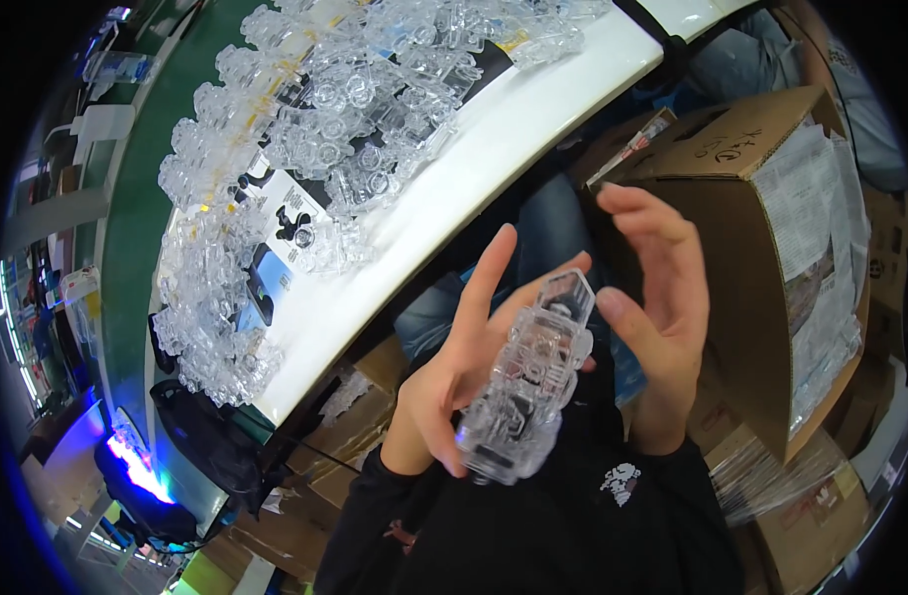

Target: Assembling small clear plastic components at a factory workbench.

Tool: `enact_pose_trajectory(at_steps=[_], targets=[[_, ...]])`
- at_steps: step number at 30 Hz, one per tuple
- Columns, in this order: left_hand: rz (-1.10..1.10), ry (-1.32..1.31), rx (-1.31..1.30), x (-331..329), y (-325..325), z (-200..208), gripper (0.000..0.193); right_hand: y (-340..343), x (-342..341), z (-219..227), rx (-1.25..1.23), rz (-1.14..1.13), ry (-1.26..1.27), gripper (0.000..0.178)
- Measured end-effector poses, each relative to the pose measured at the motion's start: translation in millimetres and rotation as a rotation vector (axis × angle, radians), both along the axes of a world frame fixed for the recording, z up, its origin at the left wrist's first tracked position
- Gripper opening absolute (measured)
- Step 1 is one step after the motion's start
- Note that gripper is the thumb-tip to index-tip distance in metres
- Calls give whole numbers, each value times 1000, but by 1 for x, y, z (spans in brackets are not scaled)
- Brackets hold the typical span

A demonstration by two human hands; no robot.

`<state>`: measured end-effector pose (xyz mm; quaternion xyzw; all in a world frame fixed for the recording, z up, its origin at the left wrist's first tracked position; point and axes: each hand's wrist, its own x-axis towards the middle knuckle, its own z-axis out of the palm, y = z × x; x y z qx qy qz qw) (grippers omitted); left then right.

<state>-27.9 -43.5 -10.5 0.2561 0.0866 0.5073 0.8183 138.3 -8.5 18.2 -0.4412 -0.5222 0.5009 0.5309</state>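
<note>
A clear, see-through plastic part (526,392), long and moulded with a pointed end, rests in my left hand (429,402). The left thumb and fingers close round its lower sides, while the index finger points up and away. My right hand (669,317) is open just to the right of the part's pointed end, fingers curved and apart, with nothing in it. At the upper left, a large heap of similar clear plastic parts (360,99) covers much of the white table (494,144). A printed card (287,213) shows among the heaped parts.
An open cardboard box (707,213) lined with newspaper stands at the right. More cardboard (816,511) with plastic wrap lies below it. A black bag (211,451) sits by the table's lower left end. Another person's legs (746,59) show at the upper right.
</note>
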Motion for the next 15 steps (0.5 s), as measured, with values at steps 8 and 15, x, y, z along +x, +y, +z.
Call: enact_pose_trajectory(at_steps=[8, 15], targets=[[50, -134, -672, 4, -12, 15, 121, 11, 10, -9, 217, 572, -388, 77], [66, 198, -160, -12, 1, -4, 82, -9, 1, -11, 33, 299, 79, 55]])
